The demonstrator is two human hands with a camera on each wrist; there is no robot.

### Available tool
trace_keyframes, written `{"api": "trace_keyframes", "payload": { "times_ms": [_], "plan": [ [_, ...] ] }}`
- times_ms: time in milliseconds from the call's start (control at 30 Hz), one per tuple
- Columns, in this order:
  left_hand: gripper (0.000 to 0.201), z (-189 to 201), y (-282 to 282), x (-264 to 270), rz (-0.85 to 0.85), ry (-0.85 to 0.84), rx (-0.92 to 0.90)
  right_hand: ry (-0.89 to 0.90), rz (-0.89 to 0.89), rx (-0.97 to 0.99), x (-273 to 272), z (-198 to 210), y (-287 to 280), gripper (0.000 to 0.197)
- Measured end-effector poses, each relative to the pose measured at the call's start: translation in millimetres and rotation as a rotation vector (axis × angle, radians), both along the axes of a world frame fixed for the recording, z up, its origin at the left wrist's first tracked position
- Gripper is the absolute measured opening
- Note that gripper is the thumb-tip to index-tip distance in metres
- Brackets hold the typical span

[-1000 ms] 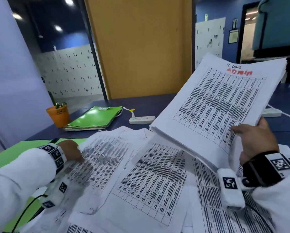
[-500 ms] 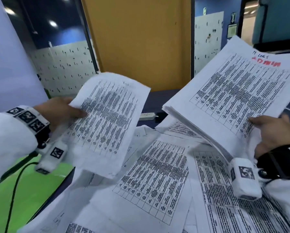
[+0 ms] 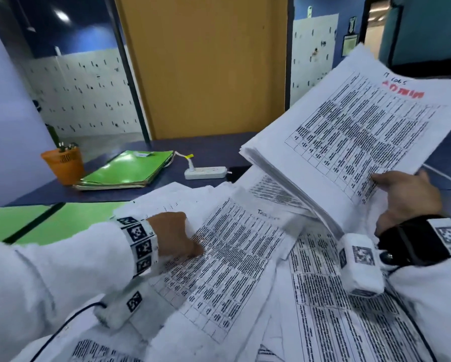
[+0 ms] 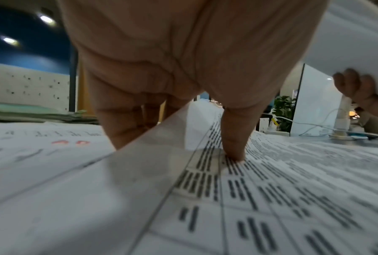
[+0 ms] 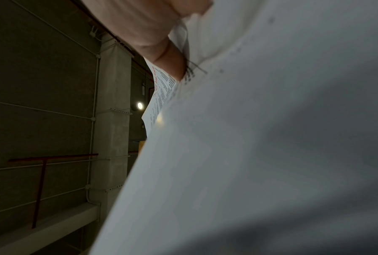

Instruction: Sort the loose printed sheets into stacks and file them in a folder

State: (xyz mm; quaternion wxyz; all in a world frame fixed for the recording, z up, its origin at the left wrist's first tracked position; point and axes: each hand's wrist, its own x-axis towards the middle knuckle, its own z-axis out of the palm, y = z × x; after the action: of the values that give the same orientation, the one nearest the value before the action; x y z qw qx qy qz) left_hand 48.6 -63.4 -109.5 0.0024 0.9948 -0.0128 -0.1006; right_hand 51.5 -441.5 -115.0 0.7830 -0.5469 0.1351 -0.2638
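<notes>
Left hand down on loose sheets spread over worktop, thumb on top, fingers tucked under sheet edge. Right hand clamped on raised stack. Beyond: green folder.

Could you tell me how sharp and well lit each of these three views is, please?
Head view: evenly lit, bent lines from the wide lens, left hand slightly motion-blurred. Left wrist view: bright, print sharp around the thumb's tip on the sheet, palm and foreground soft. Right wrist view: dim, the held stack a grey blur filling most of it, one ceiling lamp glaring.
</notes>
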Motion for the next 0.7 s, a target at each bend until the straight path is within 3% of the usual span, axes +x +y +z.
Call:
{"api": "trace_keyframes", "payload": {
  "times_ms": [100,133,167,267,367,467,567,633,700],
  "plan": [
    [0.064,0.8,-0.9,3.6,0.029,0.087,-0.001,-0.014,-0.006,0.066,-4.0,4.5,1.3,0.064],
    [0.062,1.2,-1.0,5.0,0.032,0.086,0.003,-0.013,-0.029,-0.083,-4.3,0.5,4.5,0.06],
    [0.061,0.0,0.5,7.4,0.039,0.079,0.001,-0.009,-0.106,-0.062,-3.8,2.7,5.7,0.054],
    [0.071,-4.7,3.6,10.0,0.078,0.036,-0.057,0.006,-0.029,-0.035,-2.2,3.3,5.7,0.047],
    [0.075,-7.8,3.6,10.9,0.085,0.014,-0.126,0.024,-0.068,-0.014,-6.5,1.8,8.6,0.037],
    [0.061,-1.7,4.7,8.2,0.092,-0.018,-0.173,0.027,0.035,0.1,-7.4,3.8,11.0,0.056],
    [0.03,18.4,14.4,8.6,0.083,-0.113,-0.318,-0.007,0.044,-0.003,-8.2,5.7,16.9,0.081],
    [0.015,37.8,25.0,6.3,0.088,-0.253,-0.453,-0.002,0.048,-0.034,-5.6,3.5,21.3,0.082],
    [0.015,57.7,34.1,4.7,0.081,-0.398,-0.552,-0.012,0.078,-0.06,-9.4,4.9,29.8,0.07]
  ]
}}
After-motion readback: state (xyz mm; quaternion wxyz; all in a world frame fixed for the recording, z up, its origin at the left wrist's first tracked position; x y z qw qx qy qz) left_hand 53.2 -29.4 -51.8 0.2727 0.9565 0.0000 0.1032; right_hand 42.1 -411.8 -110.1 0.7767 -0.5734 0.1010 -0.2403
